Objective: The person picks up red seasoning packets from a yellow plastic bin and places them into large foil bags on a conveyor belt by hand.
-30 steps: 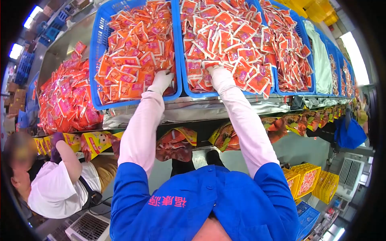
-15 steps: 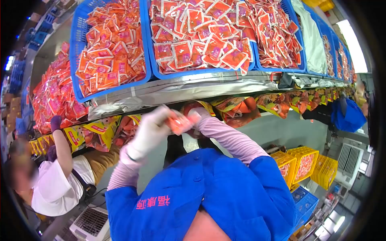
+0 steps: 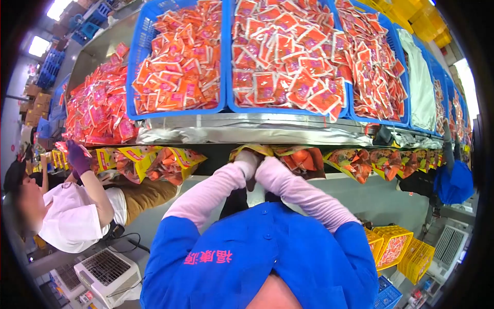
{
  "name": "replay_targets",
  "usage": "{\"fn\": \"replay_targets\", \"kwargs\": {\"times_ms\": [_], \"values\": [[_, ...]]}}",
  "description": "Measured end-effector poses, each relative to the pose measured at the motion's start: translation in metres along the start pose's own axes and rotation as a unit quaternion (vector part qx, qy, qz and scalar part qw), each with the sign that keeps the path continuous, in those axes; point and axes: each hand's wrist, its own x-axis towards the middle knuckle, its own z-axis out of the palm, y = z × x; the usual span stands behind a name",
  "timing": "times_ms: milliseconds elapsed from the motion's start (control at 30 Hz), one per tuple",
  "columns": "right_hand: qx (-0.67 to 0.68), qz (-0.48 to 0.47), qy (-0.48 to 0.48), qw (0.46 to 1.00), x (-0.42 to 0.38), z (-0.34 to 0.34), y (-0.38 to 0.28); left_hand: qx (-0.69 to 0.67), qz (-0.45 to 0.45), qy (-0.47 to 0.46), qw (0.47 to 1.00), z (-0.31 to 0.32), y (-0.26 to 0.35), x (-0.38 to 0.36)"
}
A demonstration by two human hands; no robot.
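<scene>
Both my hands meet at a yellow-edged printed bag [image 3: 263,150] that hangs in the row in front of me. My left hand [image 3: 248,158], in a pale glove, reaches into or against the bag's mouth, and its fingers are hidden. Close beside it is my right hand [image 3: 265,165], with its fingers out of sight at the same bag. No packet shows in either hand. Just right of my hands hangs another bag [image 3: 303,158] with orange-red packets showing in it. Beyond the metal ledge stands a blue crate [image 3: 288,110] heaped with small red sachets [image 3: 283,56].
More blue crates [image 3: 180,114] of sachets line the table, with a loose red pile [image 3: 100,110] at the left. A co-worker [image 3: 77,211] in white stands left, and another person in blue [image 3: 453,183] is far right. Yellow crates [image 3: 393,247] stand on the floor behind right.
My left hand has moved right and into the bag area. The orange-red packet seen between my hands is out of sight. The view has turned slightly.
</scene>
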Motion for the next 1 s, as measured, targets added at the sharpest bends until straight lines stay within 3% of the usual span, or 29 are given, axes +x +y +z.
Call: {"fn": "replay_targets", "kwargs": {"times_ms": [33,100,133,200,233,267,333,400,433,467,500,533,567,600,633,667,700,733,800,867,933,1000], "values": [[-0.023,-0.014,-0.014,1.000,0.005,-0.006,0.002,-0.004,-0.004,0.000,1.000,-0.016,-0.003,-0.014],[-0.011,-0.013,-0.030,0.999,0.011,-0.029,0.003,-0.299,-0.045,-0.094,0.949,-0.090,-0.009,-0.040],[0.011,-0.008,-0.042,0.999,0.018,-0.041,0.000,-0.296,-0.044,-0.090,0.950,-0.099,-0.014,-0.044],[-0.001,-0.075,-0.064,0.995,0.035,-0.057,-0.014,-0.008,-0.061,-0.123,0.991,-0.093,-0.006,-0.060],[0.000,-0.092,-0.078,0.993,0.044,-0.046,-0.023,-0.040,-0.031,-0.044,0.998,-0.064,-0.011,-0.062],[0.006,-0.106,-0.091,0.990,0.054,-0.035,-0.033,-0.026,-0.015,-0.016,0.999,0.058,-0.029,-0.019],[-0.002,-0.098,-0.123,0.988,0.059,-0.062,-0.035,-0.082,0.002,-0.103,0.991,-0.028,-0.022,-0.040],[0.196,-0.003,-0.153,0.969,0.064,-0.120,-0.016,-0.198,-0.018,0.007,0.980,0.024,-0.039,-0.034],[0.205,0.057,0.081,0.974,0.057,-0.131,0.004,-0.184,-0.042,-0.095,0.977,-0.085,-0.044,-0.083],[0.235,0.193,0.178,0.936,0.061,-0.149,0.026,-0.150,0.102,-0.096,0.979,-0.095,-0.066,-0.097],[0.171,0.257,0.271,0.912,0.078,-0.133,0.067,-0.229,0.112,-0.052,0.966,-0.141,-0.083,-0.122],[0.086,0.330,0.261,0.903,0.093,-0.116,0.113,-0.250,0.056,-0.096,0.962,-0.189,-0.098,-0.130],[0.030,0.329,0.290,0.898,0.108,-0.088,0.145,-0.201,0.065,0.033,0.977,-0.204,-0.123,-0.133],[-0.025,0.332,0.311,0.890,0.114,-0.064,0.166,-0.218,-0.024,0.168,0.961,-0.221,-0.140,-0.133],[-0.002,0.345,0.267,0.900,0.118,-0.056,0.173,-0.155,-0.084,0.291,0.940,-0.215,-0.168,-0.111],[0.018,0.359,0.225,0.906,0.124,-0.055,0.175,-0.107,-0.179,0.297,0.932,-0.225,-0.191,-0.088],[0.044,0.349,0.193,0.916,0.121,-0.064,0.174,-0.064,-0.209,0.340,0.915,-0.210,-0.222,-0.059],[0.098,0.345,0.186,0.915,0.107,-0.080,0.169,-0.012,-0.271,0.262,0.926,-0.215,-0.232,-0.045],[0.336,0.341,0.333,0.812,0.063,-0.114,0.136,0.070,-0.305,0.250,0.916,-0.179,-0.260,-0.013],[0.550,0.220,0.281,0.755,0.003,-0.144,0.089,0.079,-0.291,0.254,0.919,-0.175,-0.259,-0.011],[0.462,0.160,0.148,0.860,-0.031,-0.136,0.055,0.043,-0.261,0.303,0.916,-0.181,-0.244,-0.025],[0.393,0.133,0.017,0.910,-0.010,-0.096,0.024,-0.060,-0.192,0.409,0.890,-0.197,-0.214,-0.058]]}}
